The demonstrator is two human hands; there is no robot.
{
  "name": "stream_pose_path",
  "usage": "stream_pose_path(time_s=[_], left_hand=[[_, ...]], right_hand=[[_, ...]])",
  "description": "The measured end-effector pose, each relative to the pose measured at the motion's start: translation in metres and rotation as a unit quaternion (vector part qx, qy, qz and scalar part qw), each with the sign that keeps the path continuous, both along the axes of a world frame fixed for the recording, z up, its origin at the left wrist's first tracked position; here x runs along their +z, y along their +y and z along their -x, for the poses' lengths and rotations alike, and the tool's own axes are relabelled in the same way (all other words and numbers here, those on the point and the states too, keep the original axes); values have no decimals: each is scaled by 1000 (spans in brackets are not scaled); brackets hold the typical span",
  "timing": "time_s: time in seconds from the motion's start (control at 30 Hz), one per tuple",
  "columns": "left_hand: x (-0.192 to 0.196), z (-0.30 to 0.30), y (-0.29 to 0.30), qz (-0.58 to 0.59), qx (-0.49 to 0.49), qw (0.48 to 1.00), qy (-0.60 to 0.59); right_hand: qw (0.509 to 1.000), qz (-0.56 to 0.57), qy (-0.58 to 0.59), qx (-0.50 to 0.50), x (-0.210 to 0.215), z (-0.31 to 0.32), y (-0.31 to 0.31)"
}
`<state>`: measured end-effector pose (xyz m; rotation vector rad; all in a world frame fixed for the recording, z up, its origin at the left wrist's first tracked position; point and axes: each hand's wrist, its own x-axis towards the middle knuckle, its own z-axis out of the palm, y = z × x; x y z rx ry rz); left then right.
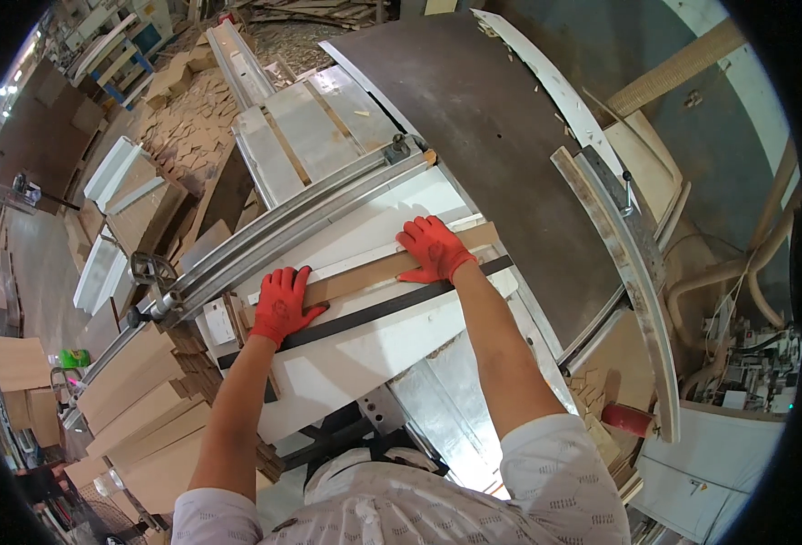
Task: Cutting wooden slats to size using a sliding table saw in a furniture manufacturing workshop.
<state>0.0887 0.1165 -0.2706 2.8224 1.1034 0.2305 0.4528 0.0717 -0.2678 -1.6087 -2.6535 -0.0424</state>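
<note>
Both hands wear red gloves and lie over a long, narrow brown strip of board [356,278], which has a white strip [346,263] along its far edge. My left hand [282,307] straddles the strips near their left end, fingers over the far side and thumb on the near side. Toward the right end, my right hand [435,250] grips them in the same way, its fingers somewhat spread. Beneath the strips is a white panel [337,372], crossed on the near side by a black bar [365,315]. The undersides of the fingers are hidden.
Beyond the panel runs a metal fence rail [301,211] on a sliding machine table. To the right lies a broad dark tabletop [501,145] with a curved guard arm [619,263]. Stacked brown boards [147,400] stand at the left, and offcuts [183,123] litter the floor.
</note>
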Motion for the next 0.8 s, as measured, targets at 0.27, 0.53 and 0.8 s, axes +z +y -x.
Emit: stream_pose_path(time_s=[0.27, 0.53, 0.8], left_hand=[[-1, 1, -4, -28, -11, 1000, -10], [-5, 1, -5, -46, -1, 999, 14], [-7, 1, -6, -41, 2, 999, 26]], right_hand=[[1000, -9, -22, -8, 0, 1, -3], [1000, -15, -8, -1, -3, 2, -5], [999, -44, 5, 7, -7, 0, -8]])
